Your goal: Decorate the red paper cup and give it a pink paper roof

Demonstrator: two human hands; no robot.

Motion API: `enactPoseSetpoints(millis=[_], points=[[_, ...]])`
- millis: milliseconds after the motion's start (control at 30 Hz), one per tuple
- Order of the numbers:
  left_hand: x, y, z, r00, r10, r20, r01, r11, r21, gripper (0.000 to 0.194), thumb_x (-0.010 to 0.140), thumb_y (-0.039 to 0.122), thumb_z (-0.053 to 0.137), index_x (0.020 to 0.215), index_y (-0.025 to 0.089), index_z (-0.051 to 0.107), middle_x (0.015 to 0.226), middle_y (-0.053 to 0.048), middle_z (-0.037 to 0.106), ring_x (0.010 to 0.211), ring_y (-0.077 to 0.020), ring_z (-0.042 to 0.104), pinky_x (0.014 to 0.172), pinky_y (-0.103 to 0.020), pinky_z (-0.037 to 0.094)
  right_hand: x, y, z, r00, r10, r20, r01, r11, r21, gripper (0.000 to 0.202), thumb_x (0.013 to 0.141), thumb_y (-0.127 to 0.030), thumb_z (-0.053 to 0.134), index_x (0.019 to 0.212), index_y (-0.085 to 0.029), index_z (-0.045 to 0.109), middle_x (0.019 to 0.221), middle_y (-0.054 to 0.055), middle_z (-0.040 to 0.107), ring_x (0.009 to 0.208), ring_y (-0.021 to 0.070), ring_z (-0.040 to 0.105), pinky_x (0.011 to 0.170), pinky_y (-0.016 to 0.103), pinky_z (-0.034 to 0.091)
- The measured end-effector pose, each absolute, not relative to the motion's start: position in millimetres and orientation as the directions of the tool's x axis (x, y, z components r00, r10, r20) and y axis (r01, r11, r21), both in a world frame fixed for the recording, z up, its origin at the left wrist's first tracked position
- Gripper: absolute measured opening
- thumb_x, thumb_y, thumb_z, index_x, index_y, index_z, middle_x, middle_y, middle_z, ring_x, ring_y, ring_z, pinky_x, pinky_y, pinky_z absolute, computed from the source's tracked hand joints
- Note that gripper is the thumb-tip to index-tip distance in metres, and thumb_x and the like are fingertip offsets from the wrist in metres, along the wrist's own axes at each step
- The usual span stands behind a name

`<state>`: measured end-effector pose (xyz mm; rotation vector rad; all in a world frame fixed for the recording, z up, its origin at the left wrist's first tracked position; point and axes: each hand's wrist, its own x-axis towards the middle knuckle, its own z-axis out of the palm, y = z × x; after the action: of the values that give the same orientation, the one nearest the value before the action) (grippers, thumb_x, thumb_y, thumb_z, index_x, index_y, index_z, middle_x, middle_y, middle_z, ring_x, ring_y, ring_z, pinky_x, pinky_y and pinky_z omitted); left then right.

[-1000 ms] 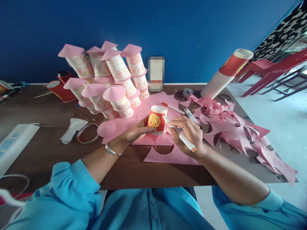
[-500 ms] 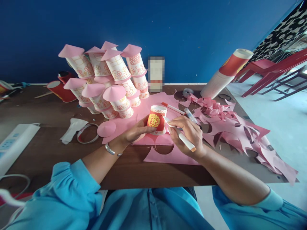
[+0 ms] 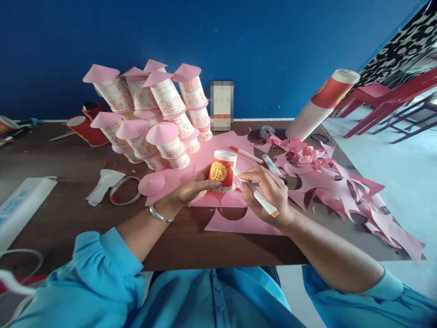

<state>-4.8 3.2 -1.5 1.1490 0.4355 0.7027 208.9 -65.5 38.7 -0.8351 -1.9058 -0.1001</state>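
A red and white paper cup [image 3: 223, 172] with a gold emblem stands upright over pink paper, and my left hand [image 3: 196, 186] is closed around its left side, thumb across the front. My right hand [image 3: 268, 189] grips a white marker [image 3: 262, 200] with an orange end, its tip at the cup's right side. Beneath them lies a pink paper sheet [image 3: 227, 224] with round cut-outs. Behind the cup are a red-capped marker [image 3: 246, 155] and a white tube [image 3: 271, 165]. A pink paper cone [image 3: 152, 184] rests beside my left wrist.
Several cup towers with pink cone roofs [image 3: 163, 133] stand at back left. A leaning stack of paper cups [image 3: 316, 114] is at back right. Pink paper scraps [image 3: 334, 182] cover the right side. A power strip [image 3: 20, 205] and a paper ring [image 3: 124, 190] lie left.
The cup and both hands have shifted very slightly left. The grip on cup and marker is the same.
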Motion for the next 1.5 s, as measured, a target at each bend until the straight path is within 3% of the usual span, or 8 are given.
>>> enactPoseSetpoints(millis=[700, 967, 1233, 1500], points=[[-6.7, 3.9, -5.7, 0.717, 0.697, 0.022, -0.266, 0.245, 0.932, 0.031, 0.088, 0.025, 0.081, 0.118, 0.021, 0.074, 0.124, -0.008, 0.077, 0.119, -0.026, 0.072, 0.103, -0.038, 0.058, 209.0, -62.1, 38.3, -0.228, 0.476, 0.849, 0.606, 0.752, -0.258, 0.022, 0.097, -0.006, 0.061, 0.111, -0.023, 0.061, 0.086, 0.001, 0.074, 0.073, 0.0173, 0.073, 0.066, 0.032, 0.06], [-6.9, 4.3, -7.1, 0.715, 0.699, 0.015, -0.253, 0.239, 0.938, 0.042, 0.086, 0.032, 0.083, 0.126, 0.023, 0.073, 0.126, -0.01, 0.076, 0.123, -0.0296, 0.07, 0.106, -0.042, 0.057, 208.7, -61.8, 39.2, -0.222, 0.482, 0.848, 0.603, 0.751, -0.268, 0.021, 0.098, -0.008, 0.061, 0.111, -0.025, 0.062, 0.085, 0.0, 0.073, 0.073, 0.0173, 0.073, 0.067, 0.032, 0.06], [-5.2, 6.1, -7.0, 0.732, 0.677, 0.07, -0.285, 0.211, 0.935, 0.041, 0.089, 0.026, 0.079, 0.129, 0.022, 0.07, 0.126, -0.009, 0.077, 0.12, -0.0278, 0.071, 0.104, -0.039, 0.056, 209.5, -63.3, 37.6, -0.274, 0.431, 0.859, 0.551, 0.803, -0.227, 0.025, 0.095, -0.005, 0.062, 0.114, -0.022, 0.062, 0.089, 0.003, 0.076, 0.074, 0.0174, 0.074, 0.065, 0.03, 0.062], [-5.8, 4.1, -0.9, 0.728, 0.685, 0.037, -0.243, 0.207, 0.948, 0.043, 0.089, 0.023, 0.078, 0.131, 0.022, 0.069, 0.125, -0.009, 0.077, 0.12, -0.0272, 0.071, 0.105, -0.04, 0.055, 209.0, -64.5, 38.7, -0.305, 0.432, 0.849, 0.563, 0.801, -0.205, 0.027, 0.095, -0.003, 0.061, 0.114, -0.022, 0.061, 0.088, 0.004, 0.076, 0.075, 0.0175, 0.074, 0.067, 0.03, 0.063]])
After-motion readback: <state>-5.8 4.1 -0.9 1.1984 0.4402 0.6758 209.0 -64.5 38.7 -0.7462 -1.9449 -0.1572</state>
